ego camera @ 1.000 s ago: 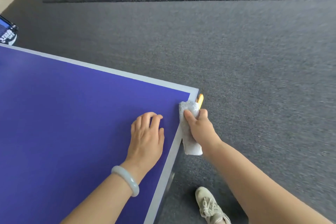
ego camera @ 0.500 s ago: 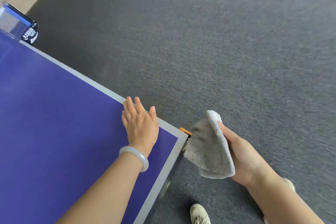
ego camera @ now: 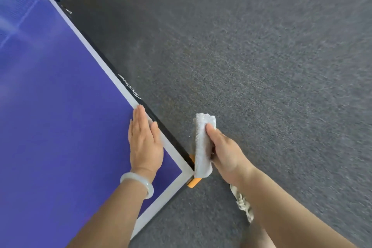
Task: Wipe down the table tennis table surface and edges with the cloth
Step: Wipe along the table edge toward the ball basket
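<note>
While left hand [ego camera: 145, 143] is lying flat on table [ego camera: 60, 127], I'm judging edge-wiping: right hand [ego camera: 227, 153] gripping cloth [ego camera: 202, 139] beside corner, needing side contact next.

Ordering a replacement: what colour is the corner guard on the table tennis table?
Orange; the plastic corner guard shows best in head view.

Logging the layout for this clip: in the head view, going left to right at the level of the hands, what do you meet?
From the left: blue table surface → left hand, flat on the table → white border line → black table edge → cloth → right hand, gripping the cloth → grey carpet.
</note>
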Motion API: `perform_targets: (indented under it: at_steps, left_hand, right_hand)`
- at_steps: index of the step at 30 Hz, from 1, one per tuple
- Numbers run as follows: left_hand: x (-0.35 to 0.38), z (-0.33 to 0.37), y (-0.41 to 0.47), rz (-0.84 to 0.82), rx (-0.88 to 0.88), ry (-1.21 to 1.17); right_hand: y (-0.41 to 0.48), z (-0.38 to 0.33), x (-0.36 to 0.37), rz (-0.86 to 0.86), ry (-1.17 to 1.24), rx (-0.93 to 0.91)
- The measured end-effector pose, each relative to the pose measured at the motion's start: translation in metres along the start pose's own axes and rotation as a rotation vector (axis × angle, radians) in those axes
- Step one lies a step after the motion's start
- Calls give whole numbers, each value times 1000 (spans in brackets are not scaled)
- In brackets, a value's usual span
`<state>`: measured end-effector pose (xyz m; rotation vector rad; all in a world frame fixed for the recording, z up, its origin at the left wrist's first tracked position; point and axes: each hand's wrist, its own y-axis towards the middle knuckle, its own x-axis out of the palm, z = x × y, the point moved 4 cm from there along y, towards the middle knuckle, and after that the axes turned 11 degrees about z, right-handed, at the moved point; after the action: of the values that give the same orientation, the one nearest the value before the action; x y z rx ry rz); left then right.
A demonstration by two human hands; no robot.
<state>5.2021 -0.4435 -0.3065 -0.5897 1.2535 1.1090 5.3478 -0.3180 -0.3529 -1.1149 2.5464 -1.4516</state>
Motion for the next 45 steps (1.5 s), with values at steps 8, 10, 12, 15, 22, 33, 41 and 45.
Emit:
perform_targets:
  at_steps: [8, 10, 12, 15, 22, 33, 41, 45]
  left_hand:
    - [3, -10, 2, 75, -107, 103]
    - [4, -11, 1, 58, -136, 106]
    - [4, -11, 1, 54, -120, 75]
    - [2, -12, -1, 62, -111, 41]
    - [0, -14, 1, 55, -137, -11]
    - [-3, -18, 2, 164, -325, -165]
    - [-12, -45, 120, 159, -160, 104]
    - [7, -77, 184, 146, -305, 185]
  right_hand:
    - [2, 22, 36, -240, -552, -226]
    - [5, 26, 42, -270, -652, -316]
    - [19, 23, 54, -270, -662, -299]
    - [44, 9, 80, -292, -638, -200]
    - [22, 1, 72, -400, -619, -355]
    - [53, -17, 110, -509, -398, -293]
    - [43, -2, 57, -753, -469, -279]
    - [64, -9, 77, -784, -511, -331]
